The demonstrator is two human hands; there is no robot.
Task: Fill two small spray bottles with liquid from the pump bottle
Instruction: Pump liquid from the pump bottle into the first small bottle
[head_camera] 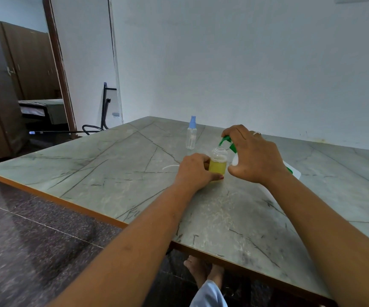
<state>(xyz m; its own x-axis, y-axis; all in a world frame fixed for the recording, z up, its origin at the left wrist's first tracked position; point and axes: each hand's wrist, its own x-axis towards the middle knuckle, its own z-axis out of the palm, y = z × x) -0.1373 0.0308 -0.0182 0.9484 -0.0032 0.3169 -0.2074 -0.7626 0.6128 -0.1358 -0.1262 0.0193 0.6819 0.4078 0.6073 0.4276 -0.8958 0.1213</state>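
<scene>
Spray bottle (218,161) in left hand (195,170), right hand (254,156) on pump (227,141)

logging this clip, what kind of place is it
Probably a room in a home or hostel: a marble-look table against a plain white wall, with a doorway onto a bed in the next room.

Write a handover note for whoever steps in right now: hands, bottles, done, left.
Left hand: gripping the open small bottle upright on the table.
Right hand: on the green pump head, nozzle over the bottle's mouth.
Done: that bottle holds yellow liquid to over half; its cap is off, and a thin tube lies left of the hand.
Left: top up and cap it, then fill the second spray bottle, standing capped and seemingly empty farther back.
</scene>
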